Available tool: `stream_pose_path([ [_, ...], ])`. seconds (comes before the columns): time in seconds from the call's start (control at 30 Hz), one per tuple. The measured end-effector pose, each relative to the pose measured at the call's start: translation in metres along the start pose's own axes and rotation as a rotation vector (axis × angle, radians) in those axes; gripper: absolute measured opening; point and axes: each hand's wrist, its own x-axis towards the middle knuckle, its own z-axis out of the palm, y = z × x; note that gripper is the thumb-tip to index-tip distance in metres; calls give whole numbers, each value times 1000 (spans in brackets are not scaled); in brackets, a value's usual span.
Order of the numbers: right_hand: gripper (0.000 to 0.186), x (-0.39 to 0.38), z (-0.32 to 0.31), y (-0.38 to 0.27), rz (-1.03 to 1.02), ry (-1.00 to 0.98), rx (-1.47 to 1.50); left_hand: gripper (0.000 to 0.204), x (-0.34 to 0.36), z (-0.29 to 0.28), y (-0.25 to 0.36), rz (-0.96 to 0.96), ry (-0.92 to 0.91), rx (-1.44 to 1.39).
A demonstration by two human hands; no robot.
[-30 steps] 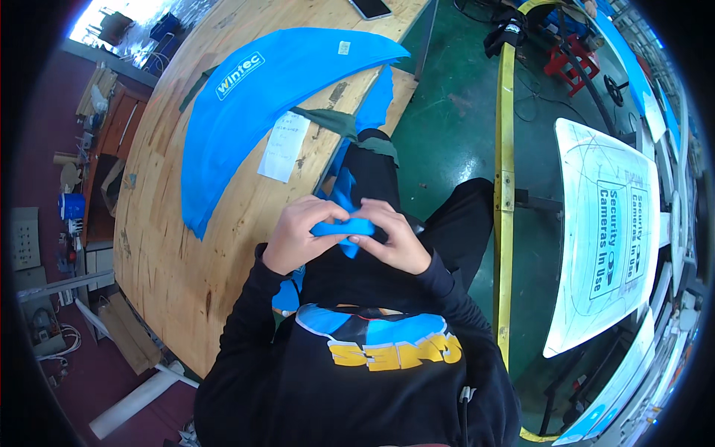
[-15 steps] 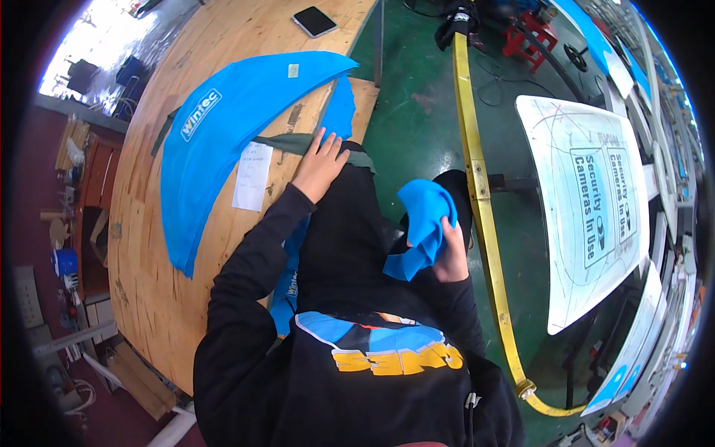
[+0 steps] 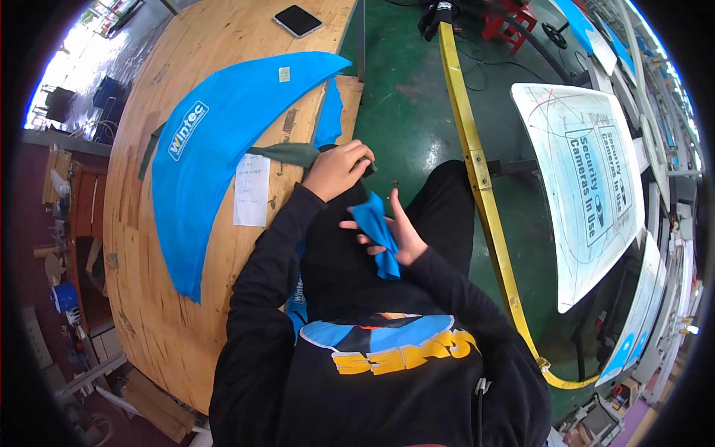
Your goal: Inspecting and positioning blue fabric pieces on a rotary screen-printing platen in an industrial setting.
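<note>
My left hand (image 3: 339, 171) is curled over the end of a dark green cloth strip (image 3: 289, 154), at the table's edge above my thigh. The strip runs from under a large curved blue fabric piece (image 3: 216, 127) lying on the table. Over my lap, my right hand (image 3: 406, 232) holds a small folded blue cloth (image 3: 375, 225) across its fingers, thumb raised. A handwritten white paper (image 3: 251, 195) lies beside the blue fabric. More blue fabric (image 3: 329, 115) hangs at the table's right side.
A phone (image 3: 298, 21) rests at the far end of the wooden table (image 3: 149, 335). To my right, a yellow metal bar (image 3: 473, 149) stretches lengthwise, with a printed white sign panel (image 3: 581, 186) beyond it. A red stool (image 3: 510, 26) stands on the green floor.
My right hand has moved left toward my left hand, and its blue cloth is now more bunched. My left hand has gone from lying flat to curled on the green strip.
</note>
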Motion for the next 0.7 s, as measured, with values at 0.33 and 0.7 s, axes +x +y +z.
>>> stream_pose_path([
  [0.33,40,97,34,-82,-597,415,-476,29,-3,12,-24,-58,183,-162],
  [0.7,46,70,67,-83,-519,564,-994,37,-3,-7,-24,-245,79,-527],
])
